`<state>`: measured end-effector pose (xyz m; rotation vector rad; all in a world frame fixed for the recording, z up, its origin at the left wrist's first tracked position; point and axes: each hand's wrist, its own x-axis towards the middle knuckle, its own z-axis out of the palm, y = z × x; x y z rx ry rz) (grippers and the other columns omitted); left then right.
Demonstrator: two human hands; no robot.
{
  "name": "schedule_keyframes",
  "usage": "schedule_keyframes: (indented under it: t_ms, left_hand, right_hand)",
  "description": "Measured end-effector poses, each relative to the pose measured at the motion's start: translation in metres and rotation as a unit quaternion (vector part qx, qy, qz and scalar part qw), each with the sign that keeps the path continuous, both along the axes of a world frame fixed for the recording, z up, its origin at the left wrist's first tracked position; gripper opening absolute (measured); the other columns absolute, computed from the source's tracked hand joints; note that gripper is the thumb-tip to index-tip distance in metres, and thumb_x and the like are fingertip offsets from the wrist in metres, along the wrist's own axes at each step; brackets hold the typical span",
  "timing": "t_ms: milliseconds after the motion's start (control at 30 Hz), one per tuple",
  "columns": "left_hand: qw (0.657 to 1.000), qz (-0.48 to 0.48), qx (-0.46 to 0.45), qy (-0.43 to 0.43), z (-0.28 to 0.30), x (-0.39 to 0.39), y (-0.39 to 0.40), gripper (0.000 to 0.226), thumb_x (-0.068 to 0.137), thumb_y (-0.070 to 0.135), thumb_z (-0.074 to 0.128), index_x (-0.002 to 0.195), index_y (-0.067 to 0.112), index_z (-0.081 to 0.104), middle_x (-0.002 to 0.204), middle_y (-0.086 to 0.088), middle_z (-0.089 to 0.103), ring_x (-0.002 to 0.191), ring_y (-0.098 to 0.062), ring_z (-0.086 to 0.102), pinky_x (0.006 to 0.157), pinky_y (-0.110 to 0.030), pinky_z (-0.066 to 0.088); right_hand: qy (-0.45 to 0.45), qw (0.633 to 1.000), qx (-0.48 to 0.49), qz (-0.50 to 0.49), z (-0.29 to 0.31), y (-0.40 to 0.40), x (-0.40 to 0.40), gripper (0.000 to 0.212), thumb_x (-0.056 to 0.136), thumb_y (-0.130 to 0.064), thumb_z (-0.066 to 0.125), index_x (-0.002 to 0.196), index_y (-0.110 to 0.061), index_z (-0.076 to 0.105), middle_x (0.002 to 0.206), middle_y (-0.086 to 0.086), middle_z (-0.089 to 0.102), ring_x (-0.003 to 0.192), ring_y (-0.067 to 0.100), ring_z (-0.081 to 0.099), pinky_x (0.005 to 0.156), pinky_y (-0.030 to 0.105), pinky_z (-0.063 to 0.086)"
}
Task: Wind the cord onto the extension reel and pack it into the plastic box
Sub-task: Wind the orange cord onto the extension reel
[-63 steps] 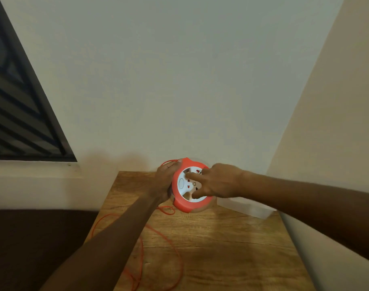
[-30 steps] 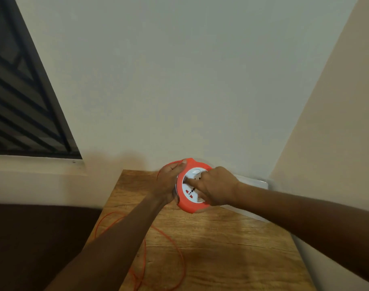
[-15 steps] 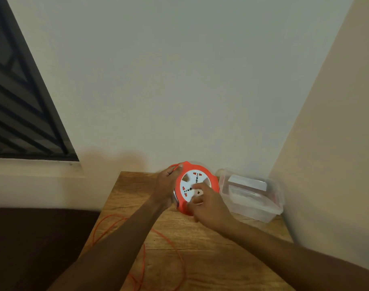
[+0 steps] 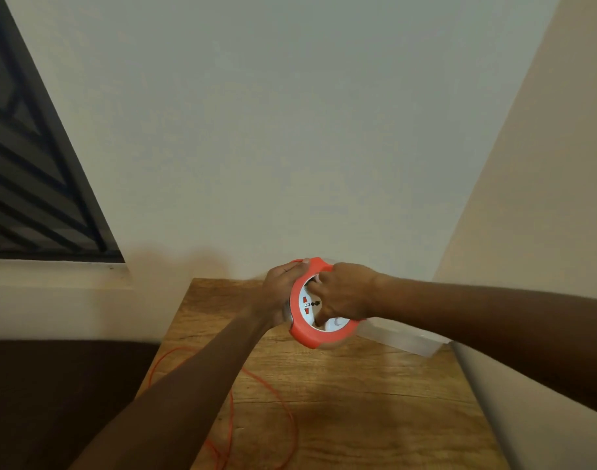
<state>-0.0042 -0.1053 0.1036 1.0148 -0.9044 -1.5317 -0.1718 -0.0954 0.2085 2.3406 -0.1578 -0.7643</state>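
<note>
An orange extension reel with a white socket face is held upright above the far end of the wooden table. My left hand grips its back and left rim. My right hand lies over the white face with fingers pressed into the centre. A thin orange cord trails in loose loops over the table toward the near edge. The clear plastic box stands at the far right, mostly hidden behind my right forearm.
The table sits in a corner, with a wall behind it and another close on the right. A dark window grille is at the upper left. Dark floor lies left of the table.
My right hand has swung from the reel's lower front up across its face, turning the centre. My forearm now covers most of the plastic box. The cord loops have shifted slightly.
</note>
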Motion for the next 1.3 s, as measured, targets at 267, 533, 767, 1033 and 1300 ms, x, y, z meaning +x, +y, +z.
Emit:
schedule_keyframes:
  t_ms: [267, 533, 767, 1033, 1300]
  left_hand:
    - [1.000, -0.005, 0.004, -0.020, -0.001, 0.008, 0.003, 0.027, 0.102, 0.035, 0.062, 0.104, 0.015, 0.080, 0.096, -0.014, 0.079, 0.081, -0.028, 0.078, 0.071, -0.039, 0.065]
    - [0.988, 0.117, -0.031, 0.095, 0.004, 0.003, 0.003, 0.034, 0.104, 0.032, 0.062, 0.125, 0.007, 0.072, 0.119, -0.021, 0.077, 0.105, -0.039, 0.077, 0.082, -0.051, 0.064]
    - [0.987, 0.156, -0.043, 0.023, -0.001, -0.008, 0.012, 0.024, 0.106, 0.027, 0.059, 0.108, 0.010, 0.076, 0.109, -0.021, 0.079, 0.094, -0.036, 0.079, 0.072, -0.042, 0.067]
    - [0.996, 0.092, -0.019, 0.006, -0.003, 0.006, 0.010, 0.036, 0.107, 0.035, 0.056, 0.128, 0.009, 0.069, 0.124, -0.022, 0.074, 0.111, -0.044, 0.074, 0.095, -0.060, 0.060]
    - [0.999, 0.007, -0.030, -0.013, -0.006, 0.012, 0.002, 0.043, 0.088, 0.054, 0.075, 0.118, 0.024, 0.078, 0.119, -0.015, 0.078, 0.103, -0.036, 0.078, 0.079, -0.042, 0.064]
  right_hand:
    - [0.002, 0.993, -0.024, 0.119, -0.007, -0.011, 0.003, 0.064, 0.089, -0.029, 0.070, 0.145, -0.039, 0.040, 0.126, 0.010, 0.062, 0.112, 0.031, 0.060, 0.083, 0.039, 0.053]
    - [-0.523, 0.778, 0.131, -0.324, -0.050, -0.009, 0.003, 0.068, 0.082, -0.064, 0.054, 0.144, -0.040, 0.041, 0.125, -0.004, 0.067, 0.108, 0.024, 0.066, 0.081, 0.035, 0.052]
    - [-0.691, 0.300, 0.385, -0.533, -0.083, 0.021, 0.031, 0.061, 0.088, -0.041, 0.060, 0.145, -0.026, 0.042, 0.134, 0.000, 0.060, 0.115, 0.026, 0.062, 0.095, 0.048, 0.054]
    - [-0.497, 0.806, 0.165, -0.276, -0.063, 0.022, -0.010, 0.054, 0.087, -0.020, 0.063, 0.138, -0.028, 0.044, 0.122, 0.007, 0.065, 0.093, 0.024, 0.068, 0.069, 0.036, 0.057]
    - [-0.070, 0.996, 0.062, -0.003, -0.006, -0.017, -0.018, 0.065, 0.094, -0.014, 0.064, 0.148, -0.039, 0.035, 0.159, 0.019, 0.023, 0.105, 0.041, 0.064, 0.074, 0.044, 0.060]
